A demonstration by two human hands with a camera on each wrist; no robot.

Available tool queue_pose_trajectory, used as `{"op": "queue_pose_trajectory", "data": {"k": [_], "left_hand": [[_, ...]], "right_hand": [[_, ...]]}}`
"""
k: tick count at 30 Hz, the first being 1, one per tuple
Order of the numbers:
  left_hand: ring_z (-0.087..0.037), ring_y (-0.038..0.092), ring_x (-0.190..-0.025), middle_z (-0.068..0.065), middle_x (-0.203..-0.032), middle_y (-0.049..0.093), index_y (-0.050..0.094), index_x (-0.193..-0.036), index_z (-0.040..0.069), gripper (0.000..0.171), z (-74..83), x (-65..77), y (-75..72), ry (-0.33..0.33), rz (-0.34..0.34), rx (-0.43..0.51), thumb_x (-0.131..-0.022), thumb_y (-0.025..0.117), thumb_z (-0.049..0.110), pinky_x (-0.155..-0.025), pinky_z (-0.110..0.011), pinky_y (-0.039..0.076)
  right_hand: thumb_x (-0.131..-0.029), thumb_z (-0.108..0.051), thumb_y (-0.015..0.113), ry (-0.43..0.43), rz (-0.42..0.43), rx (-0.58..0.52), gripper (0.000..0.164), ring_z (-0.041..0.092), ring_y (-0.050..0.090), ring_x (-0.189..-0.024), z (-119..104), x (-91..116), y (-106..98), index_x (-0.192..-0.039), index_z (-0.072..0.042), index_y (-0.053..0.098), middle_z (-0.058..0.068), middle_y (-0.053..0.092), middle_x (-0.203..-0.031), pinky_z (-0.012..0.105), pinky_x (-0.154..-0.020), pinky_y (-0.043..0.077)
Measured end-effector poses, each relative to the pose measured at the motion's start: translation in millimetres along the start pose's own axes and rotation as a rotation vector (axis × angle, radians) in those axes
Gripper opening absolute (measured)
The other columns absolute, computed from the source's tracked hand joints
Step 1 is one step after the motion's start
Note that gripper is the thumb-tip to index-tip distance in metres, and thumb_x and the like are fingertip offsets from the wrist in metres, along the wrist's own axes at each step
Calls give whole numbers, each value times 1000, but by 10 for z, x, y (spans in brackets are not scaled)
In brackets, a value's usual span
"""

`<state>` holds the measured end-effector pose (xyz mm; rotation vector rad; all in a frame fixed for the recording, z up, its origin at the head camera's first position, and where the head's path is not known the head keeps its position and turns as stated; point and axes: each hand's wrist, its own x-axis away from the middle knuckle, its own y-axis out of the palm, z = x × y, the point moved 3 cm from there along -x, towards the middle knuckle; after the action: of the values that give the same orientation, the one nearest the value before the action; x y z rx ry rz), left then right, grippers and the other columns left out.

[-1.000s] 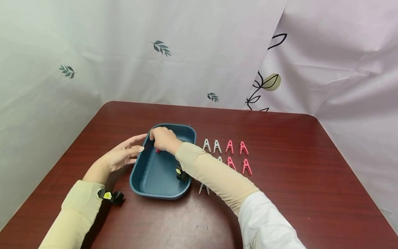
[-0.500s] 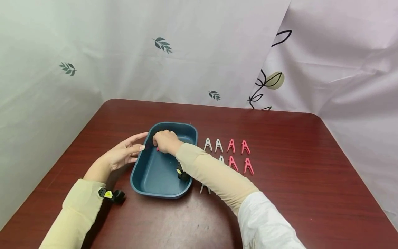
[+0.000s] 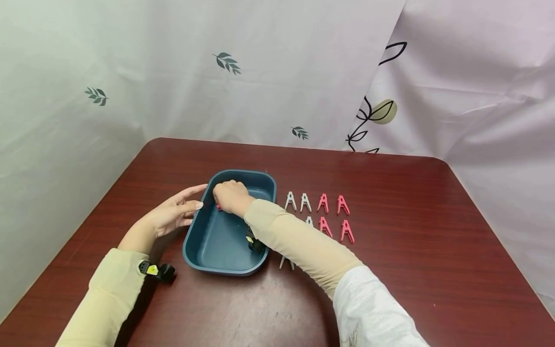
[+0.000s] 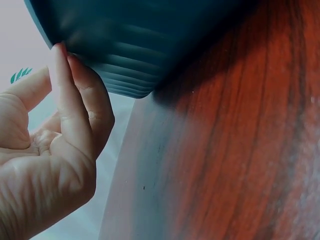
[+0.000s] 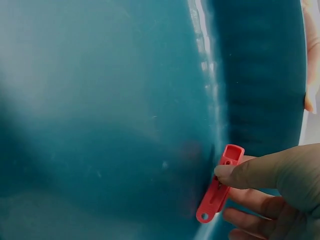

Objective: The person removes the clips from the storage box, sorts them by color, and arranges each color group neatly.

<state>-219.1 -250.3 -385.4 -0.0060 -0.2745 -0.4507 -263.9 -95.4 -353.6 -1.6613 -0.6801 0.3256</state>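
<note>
A red clothespin is pinched between the thumb and fingers of my right hand, low inside a blue basin. In the right wrist view the clothespin lies along the seam where the basin's floor meets its side wall. Only a small red bit of it shows in the head view, below the knuckles. At the basin's left side, my left hand touches the outer wall and rim with extended fingers and thumb. The left wrist view shows those fingertips right at the ribbed outer wall.
Right of the basin, red clothespins and white clothespins lie in rows on the dark red wooden table. My right forearm crosses the basin's right rim and hides some of them. A pale curtain hangs behind the table.
My right hand has come down slightly and to the right inside the basin, still holding the red clothespin. The left hand stays at the rim. The whole view has shifted a little.
</note>
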Motion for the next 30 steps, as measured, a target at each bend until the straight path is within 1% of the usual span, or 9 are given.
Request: {"op": "queue_pose_trajectory", "data": {"k": [3, 8, 11, 16, 19, 23, 27, 30], "left_hand": [[-11, 66, -98, 4, -114, 65, 10, -153, 13, 66, 11, 6, 13, 0, -1, 11, -100, 49, 13, -80, -29, 57], [-11, 66, -99, 5, -113, 65, 10, -153, 13, 66, 22, 13, 26, -4, 1, 23, -99, 49, 12, -80, -29, 57], [-11, 66, -99, 6, -112, 66, 10, -153, 12, 66, 26, 14, 30, -9, 6, 24, -99, 49, 12, -81, -30, 56], [-11, 66, -100, 6, -112, 66, 10, -153, 12, 66, 30, 13, 37, -7, 8, 22, -99, 49, 13, -81, -29, 56], [-11, 66, -100, 6, -112, 66, 10, -153, 12, 66, 22, 6, 38, -7, 8, 18, -99, 49, 13, -80, -29, 56], [-10, 66, -100, 7, -112, 65, 11, -153, 13, 65, 8, 1, 28, -9, 9, 9, -100, 48, 13, -80, -28, 56], [-10, 66, -99, 7, -110, 66, 12, -153, 13, 64, 2, 4, 15, -9, 12, 6, -100, 48, 12, -79, -27, 57], [-10, 66, -98, 7, -109, 66, 13, -152, 14, 64, 4, 5, 15, -9, 15, 6, -99, 49, 13, -79, -27, 57]], "right_hand": [[-96, -15, 56, 2, 4, -1, 29, 12, 49, -69, -16, 10, -19, -67, -18, 57, -4, 52, -67, 25, -65, 38], [-97, -15, 54, -9, 10, -24, 36, 11, 44, -61, -31, 32, -52, -61, -17, 47, -4, 43, -60, 23, -59, 34], [-98, -16, 52, -7, 10, -43, 37, 10, 42, -57, -39, 49, -76, -61, -17, 45, -4, 39, -58, 22, -56, 33], [-98, -18, 52, 18, -20, -73, 36, 10, 40, -54, -49, 89, -116, -63, -16, 44, -3, 36, -58, 21, -52, 33], [-97, -19, 54, 31, -33, -84, 34, 10, 42, -53, -52, 113, -141, -64, -16, 46, -3, 37, -58, 20, -50, 34], [-93, -19, 60, 35, -47, -80, 27, 9, 47, -56, -51, 133, -181, -68, -16, 51, -3, 41, -59, 20, -48, 37], [-90, -20, 65, 43, -61, -84, 20, 9, 51, -58, -24, 146, -212, -72, -16, 57, -3, 47, -61, 20, -48, 41], [-88, -19, 68, 62, -56, -97, 15, 9, 54, -58, 11, 160, -238, -75, -16, 62, -4, 53, -64, 20, -49, 43]]}}
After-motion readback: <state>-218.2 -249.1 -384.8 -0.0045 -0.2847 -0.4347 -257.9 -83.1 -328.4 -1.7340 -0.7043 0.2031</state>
